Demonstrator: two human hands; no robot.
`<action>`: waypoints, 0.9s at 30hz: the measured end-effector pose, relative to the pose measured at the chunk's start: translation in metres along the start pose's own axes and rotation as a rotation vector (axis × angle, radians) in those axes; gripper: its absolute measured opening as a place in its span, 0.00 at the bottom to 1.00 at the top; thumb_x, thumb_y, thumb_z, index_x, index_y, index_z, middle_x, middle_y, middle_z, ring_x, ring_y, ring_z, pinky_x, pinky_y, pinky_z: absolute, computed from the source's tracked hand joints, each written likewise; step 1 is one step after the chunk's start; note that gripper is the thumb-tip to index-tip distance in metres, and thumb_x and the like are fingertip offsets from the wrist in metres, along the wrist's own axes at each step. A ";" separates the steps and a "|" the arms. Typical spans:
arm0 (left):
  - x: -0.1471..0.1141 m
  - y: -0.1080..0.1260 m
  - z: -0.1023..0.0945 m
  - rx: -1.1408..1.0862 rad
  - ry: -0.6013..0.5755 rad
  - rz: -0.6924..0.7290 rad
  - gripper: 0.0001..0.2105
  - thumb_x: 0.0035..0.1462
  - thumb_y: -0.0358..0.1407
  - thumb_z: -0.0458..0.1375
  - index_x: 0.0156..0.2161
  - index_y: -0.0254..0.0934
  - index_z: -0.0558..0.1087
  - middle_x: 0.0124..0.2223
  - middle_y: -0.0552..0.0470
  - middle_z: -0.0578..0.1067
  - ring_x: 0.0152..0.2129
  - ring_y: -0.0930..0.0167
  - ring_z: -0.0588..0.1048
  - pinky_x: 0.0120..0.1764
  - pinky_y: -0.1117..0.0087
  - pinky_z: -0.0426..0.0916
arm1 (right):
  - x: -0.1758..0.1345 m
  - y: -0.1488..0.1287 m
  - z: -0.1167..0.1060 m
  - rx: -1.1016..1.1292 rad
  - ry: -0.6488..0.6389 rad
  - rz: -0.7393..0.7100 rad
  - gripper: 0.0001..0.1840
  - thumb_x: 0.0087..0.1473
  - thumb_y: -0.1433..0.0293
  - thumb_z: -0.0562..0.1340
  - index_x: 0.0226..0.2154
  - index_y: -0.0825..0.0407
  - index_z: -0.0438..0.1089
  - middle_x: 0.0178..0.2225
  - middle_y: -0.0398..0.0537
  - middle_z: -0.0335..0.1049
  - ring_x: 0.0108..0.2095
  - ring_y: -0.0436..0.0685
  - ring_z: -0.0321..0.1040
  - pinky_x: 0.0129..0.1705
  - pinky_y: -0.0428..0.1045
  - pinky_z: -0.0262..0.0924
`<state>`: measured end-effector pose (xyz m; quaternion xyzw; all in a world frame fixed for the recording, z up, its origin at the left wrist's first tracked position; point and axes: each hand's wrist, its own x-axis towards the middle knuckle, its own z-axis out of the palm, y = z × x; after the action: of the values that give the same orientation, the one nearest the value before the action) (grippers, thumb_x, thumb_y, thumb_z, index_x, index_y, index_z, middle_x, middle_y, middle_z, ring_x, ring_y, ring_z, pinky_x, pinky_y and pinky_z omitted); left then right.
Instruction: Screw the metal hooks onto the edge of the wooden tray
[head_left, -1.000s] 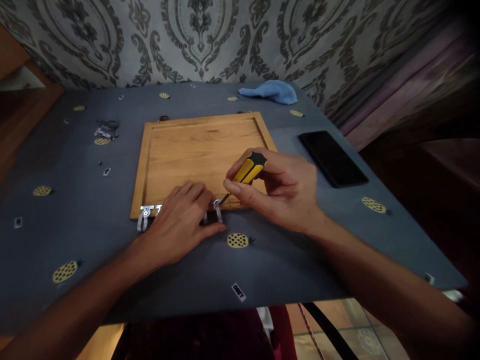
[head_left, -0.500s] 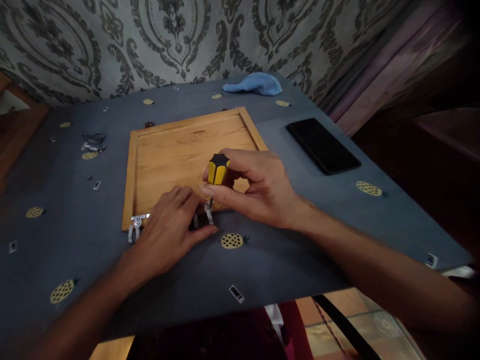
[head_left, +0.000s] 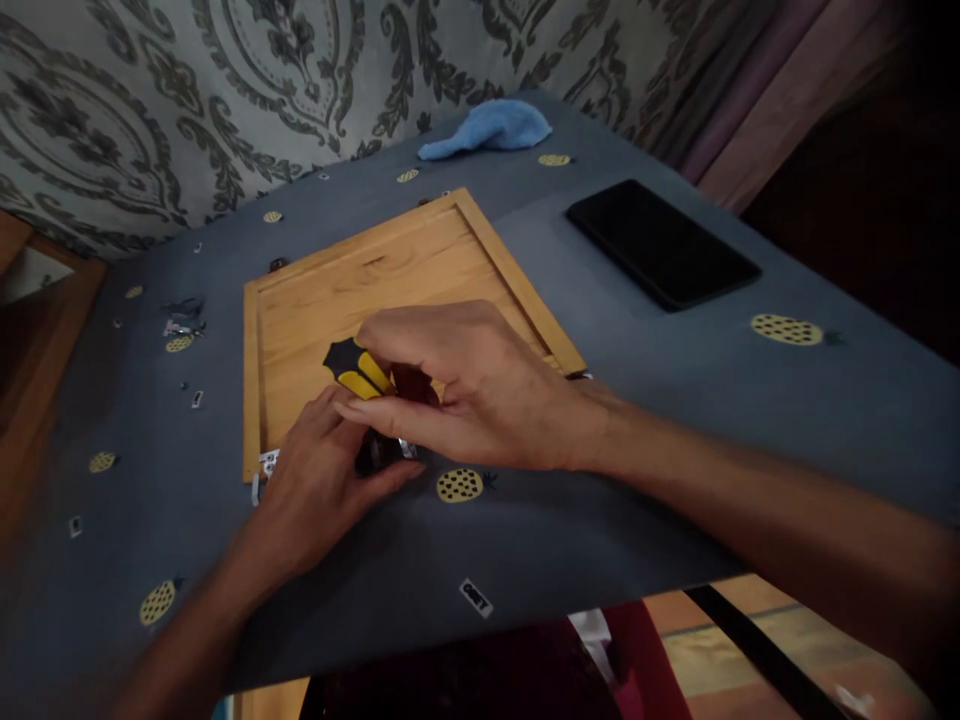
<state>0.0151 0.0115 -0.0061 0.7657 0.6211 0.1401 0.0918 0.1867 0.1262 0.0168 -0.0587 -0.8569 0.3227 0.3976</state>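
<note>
A framed wooden door panel [head_left: 315,325] lies flat on the table. My right hand [head_left: 487,390] is closed round a yellow-and-black screwdriver [head_left: 358,370] above the panel's near edge. Its handle leans to the left; the tip is hidden behind my fingers. Over the near edge rests my left hand [head_left: 315,490], fingers curled on the panel and thumb stretched out in front. A metal hinge [head_left: 407,448] shows partly between the two hands. Another metal hinge [head_left: 268,462] sits at the near left corner, half covered by my left hand.
A black phone [head_left: 664,245] lies right of the panel, and a blue cloth [head_left: 491,130] at the back. Small metal parts [head_left: 184,318] lie to the left. The grey cloth-covered table [head_left: 570,540] has its near edge in front of my body.
The screwdriver's handle has gone from nearly upright to leaning left, and my right hand has moved left with it, nearer my left hand. The view has turned slightly.
</note>
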 end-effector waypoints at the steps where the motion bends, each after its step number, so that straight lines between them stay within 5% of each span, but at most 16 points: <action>1: 0.000 0.000 0.000 -0.006 -0.004 -0.006 0.19 0.64 0.53 0.54 0.47 0.40 0.68 0.45 0.46 0.75 0.44 0.59 0.74 0.44 0.54 0.72 | 0.000 0.001 0.000 -0.003 -0.012 0.015 0.18 0.62 0.65 0.62 0.25 0.48 0.55 0.27 0.37 0.66 0.26 0.48 0.60 0.32 0.46 0.56; 12: 0.001 0.000 0.002 0.028 0.058 0.032 0.21 0.65 0.54 0.53 0.48 0.38 0.69 0.45 0.45 0.75 0.44 0.59 0.75 0.42 0.56 0.73 | 0.001 -0.002 -0.002 -0.051 -0.059 0.086 0.14 0.63 0.65 0.61 0.27 0.49 0.58 0.26 0.37 0.65 0.28 0.48 0.61 0.33 0.46 0.54; 18: 0.002 0.001 0.002 0.044 0.092 0.067 0.21 0.65 0.55 0.51 0.49 0.38 0.68 0.45 0.47 0.75 0.43 0.61 0.75 0.42 0.58 0.73 | 0.002 -0.001 -0.002 0.018 -0.011 -0.005 0.18 0.61 0.72 0.62 0.26 0.49 0.52 0.28 0.37 0.64 0.30 0.47 0.61 0.34 0.45 0.53; 27: 0.002 0.000 0.003 0.025 0.055 0.051 0.21 0.65 0.53 0.53 0.48 0.37 0.69 0.45 0.46 0.75 0.43 0.60 0.74 0.42 0.56 0.72 | 0.000 -0.001 -0.002 -0.035 -0.035 0.053 0.17 0.62 0.67 0.61 0.25 0.48 0.53 0.24 0.37 0.60 0.25 0.49 0.58 0.31 0.47 0.52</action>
<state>0.0167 0.0132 -0.0081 0.7784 0.6052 0.1553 0.0614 0.1882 0.1260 0.0185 -0.0829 -0.8674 0.3191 0.3727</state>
